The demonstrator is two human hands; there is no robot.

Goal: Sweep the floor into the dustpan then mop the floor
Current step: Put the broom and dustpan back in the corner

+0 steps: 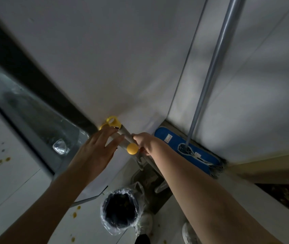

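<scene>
Two grey handles with yellow ends (112,121) lean into the wall corner, one for a broom and one for a dustpan (145,175) whose pan sits dim on the floor below. My right hand (144,142) grips the handles near a round yellow knob (132,148). My left hand (96,150) is spread with straight fingers, its fingertips touching the handle tops. A blue flat mop (184,147) lies on the floor against the wall at the right, and its long grey pole (216,60) rises up the wall.
A black bin lined with clear plastic (121,211) stands on the floor by my feet. Yellow-brown crumbs (4,160) are scattered on the pale tiles at left. A dark glass door frame (34,95) runs diagonally at left. My shoes (189,233) show at the bottom.
</scene>
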